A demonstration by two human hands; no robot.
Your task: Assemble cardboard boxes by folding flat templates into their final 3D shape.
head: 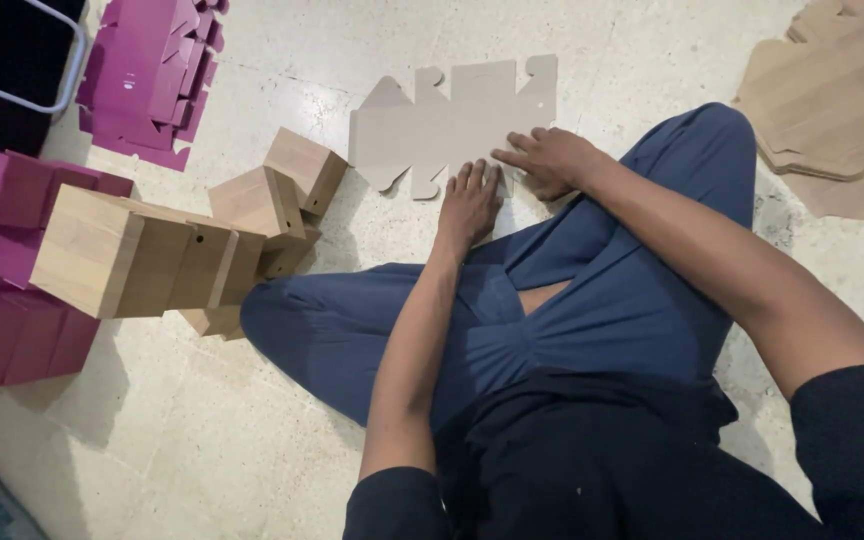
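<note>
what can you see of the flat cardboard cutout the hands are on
The flat cardboard cutout is an unfolded box blank, pale grey-brown with a matt paperboard look. It lies flat on the speckled floor in front of the person's crossed legs. Its outline is a wide panel with rounded and angled tabs along the top and bottom edges; faint crease lines divide it into sections. The left hand presses palm-down on its lower edge, and the right hand rests its fingers on the lower right part. Nothing else touches it.
</note>
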